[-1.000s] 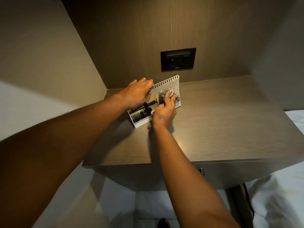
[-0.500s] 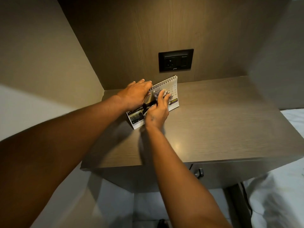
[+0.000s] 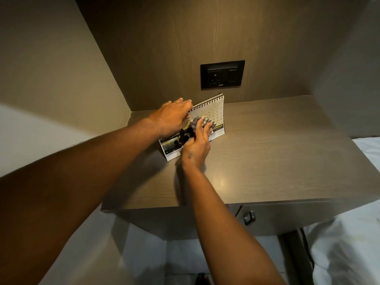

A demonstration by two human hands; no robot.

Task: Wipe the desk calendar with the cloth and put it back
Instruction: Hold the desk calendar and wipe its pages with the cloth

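A spiral-bound desk calendar [image 3: 216, 108] stands on the wooden desk [image 3: 267, 157], near the back left corner. My left hand [image 3: 170, 118] rests over its upper left edge and holds it steady. Pressed against the calendar's front face is my right hand [image 3: 198, 144], closed on a small grey checked cloth [image 3: 198, 121]. The cloth covers the middle of the date grid. The photo strip along the calendar's lower left shows below my hands.
A black wall socket [image 3: 222, 74] sits on the wooden back panel above the calendar. A drawer handle [image 3: 249, 218] shows under the desk's front edge. White bedding [image 3: 349, 243] lies at the lower right, and a wall closes off the left side.
My right hand with the cloth slid left across the calendar face, then back toward the right. My left hand has stayed on the calendar's top edge.
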